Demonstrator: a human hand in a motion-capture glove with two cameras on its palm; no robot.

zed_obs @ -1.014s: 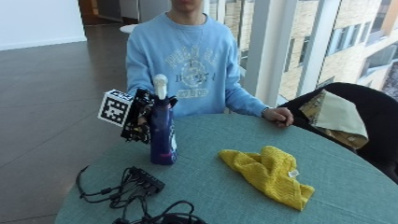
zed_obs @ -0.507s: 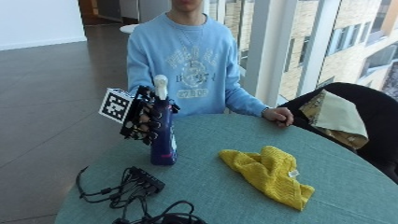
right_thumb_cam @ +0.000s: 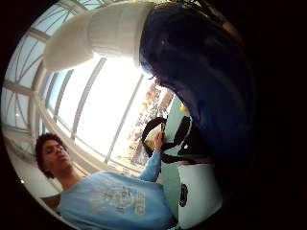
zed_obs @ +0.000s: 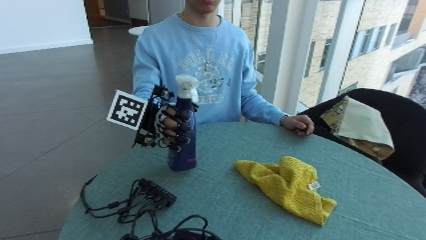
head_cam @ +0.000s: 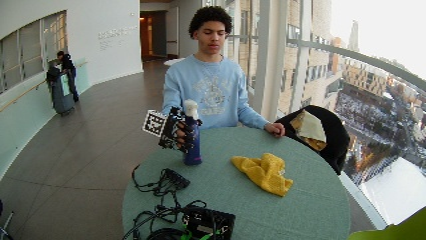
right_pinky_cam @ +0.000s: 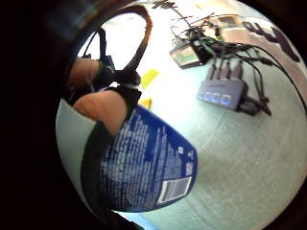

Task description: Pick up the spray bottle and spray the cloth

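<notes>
Blue plastic spray bottle (zed_obs: 182, 135) with white nozzle, upright, gripped by curled gloved right hand (zed_obs: 168, 125), ready to aim; crumpled yellow cloth (zed_obs: 287, 186) nearby.

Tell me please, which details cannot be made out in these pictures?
- Blue plastic spray bottle: base contact with the round teal table is uncertain in the outside view.
- Its label print: blurred, little finger side palm view.
- Its nozzle opening: too small.
- Crumpled yellow cloth: dampness unclear.
- Black-gloved right hand: thumb hidden behind the bottle.

Tall windows (head_cam: 293, 60) light a round teal table (head_cam: 299, 200) on dark floor (head_cam: 100, 125).
</notes>
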